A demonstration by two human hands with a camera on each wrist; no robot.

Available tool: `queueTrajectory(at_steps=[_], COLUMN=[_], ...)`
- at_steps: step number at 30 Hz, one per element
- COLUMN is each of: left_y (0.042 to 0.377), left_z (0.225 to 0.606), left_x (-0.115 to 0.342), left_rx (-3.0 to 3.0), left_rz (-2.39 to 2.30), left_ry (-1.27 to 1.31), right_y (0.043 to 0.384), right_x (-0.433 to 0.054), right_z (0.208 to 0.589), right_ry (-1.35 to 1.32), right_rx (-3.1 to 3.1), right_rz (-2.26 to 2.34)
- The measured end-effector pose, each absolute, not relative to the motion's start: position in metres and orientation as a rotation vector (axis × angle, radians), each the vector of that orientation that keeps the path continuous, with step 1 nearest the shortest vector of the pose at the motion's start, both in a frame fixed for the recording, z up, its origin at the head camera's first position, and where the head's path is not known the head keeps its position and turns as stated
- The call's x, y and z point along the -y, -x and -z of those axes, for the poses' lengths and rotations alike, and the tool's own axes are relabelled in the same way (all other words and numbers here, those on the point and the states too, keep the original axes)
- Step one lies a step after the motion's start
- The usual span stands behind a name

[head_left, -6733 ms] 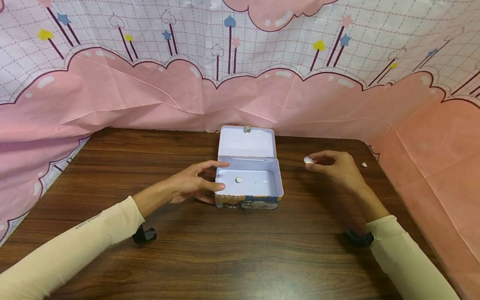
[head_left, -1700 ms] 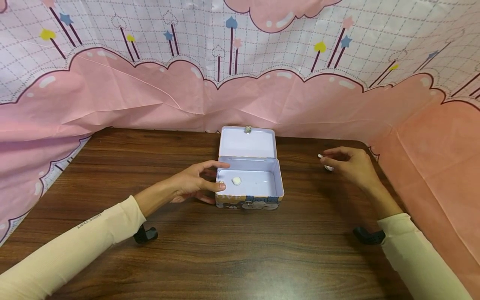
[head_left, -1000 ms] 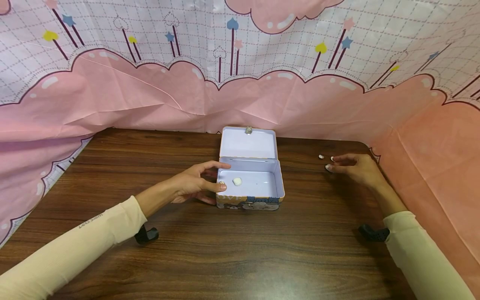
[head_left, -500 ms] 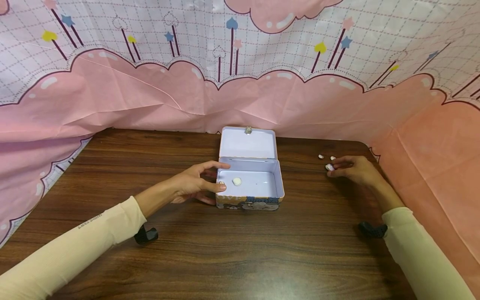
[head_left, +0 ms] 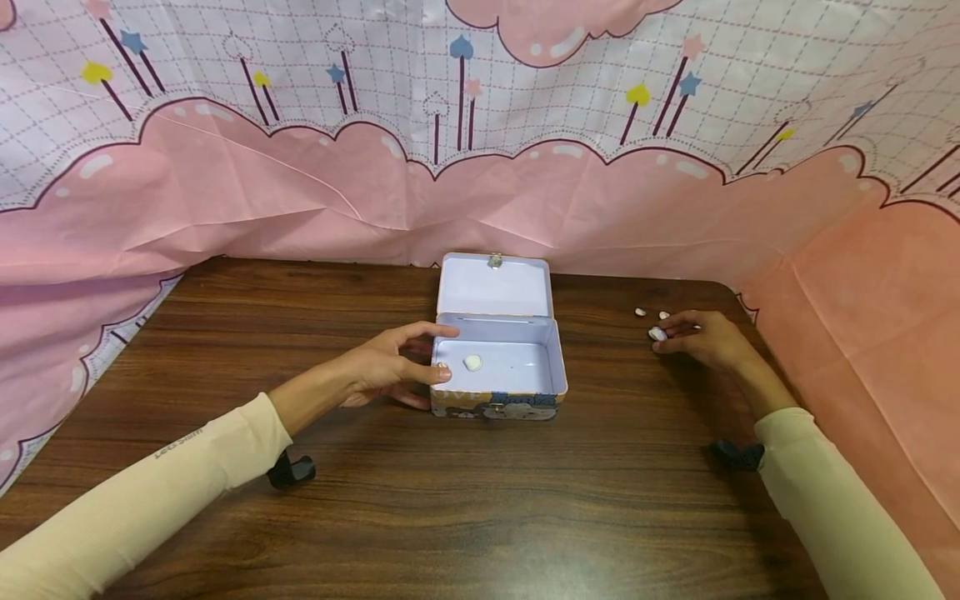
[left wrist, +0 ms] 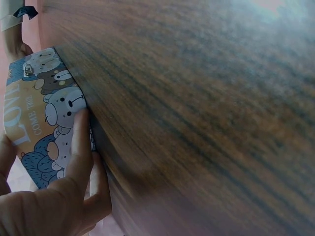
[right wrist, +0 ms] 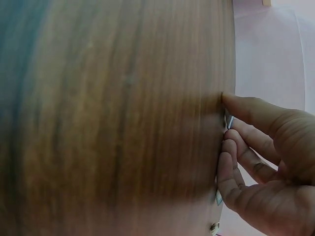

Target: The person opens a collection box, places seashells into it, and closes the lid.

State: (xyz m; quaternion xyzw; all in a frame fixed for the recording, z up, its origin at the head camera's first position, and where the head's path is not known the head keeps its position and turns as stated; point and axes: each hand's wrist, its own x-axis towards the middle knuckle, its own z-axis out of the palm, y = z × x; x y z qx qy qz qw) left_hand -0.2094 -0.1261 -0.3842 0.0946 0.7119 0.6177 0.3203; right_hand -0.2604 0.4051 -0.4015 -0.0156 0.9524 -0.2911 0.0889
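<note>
An open tin box (head_left: 517, 367) stands mid-table with its lid folded back. My left hand (head_left: 386, 367) holds its left side, thumb and forefinger over the rim, other fingers against the outer wall. In the left wrist view that hand lies along the bear-printed wall. Inside, a white round shell (head_left: 472, 362) lies on the floor, with a smaller white piece (head_left: 442, 366) near my thumb. At the right, my right hand (head_left: 708, 337) pinches a whitish seashell (head_left: 657, 333) at table level. Two smaller shells, one farther left (head_left: 640, 312) and another (head_left: 664, 316) behind my fingers, lie close by.
The brown wooden table (head_left: 480, 500) ends at a pink and white patterned cloth (head_left: 300, 192) behind and on both sides. A striped shell (right wrist: 215, 227) shows at the bottom of the right wrist view. Black wrist cameras (head_left: 291, 469) hang under both sleeves.
My right hand moved right from beside the box, set small shells down on the table, and its fingers closed around the larger one there. My left hand stayed on the box.
</note>
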Motion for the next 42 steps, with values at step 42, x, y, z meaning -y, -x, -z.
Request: queueTrajectory(at_steps=[42], left_y=[0.21], left_z=[0.384], left_x=[0.126], left_rx=[-1.87], left_rz=[-1.616], left_ry=[-0.254], right_y=[0.24], right_x=[-0.367], right_z=[0.395], right_ry=[0.19], right_rx=[-2.947], right_rz=[1.06])
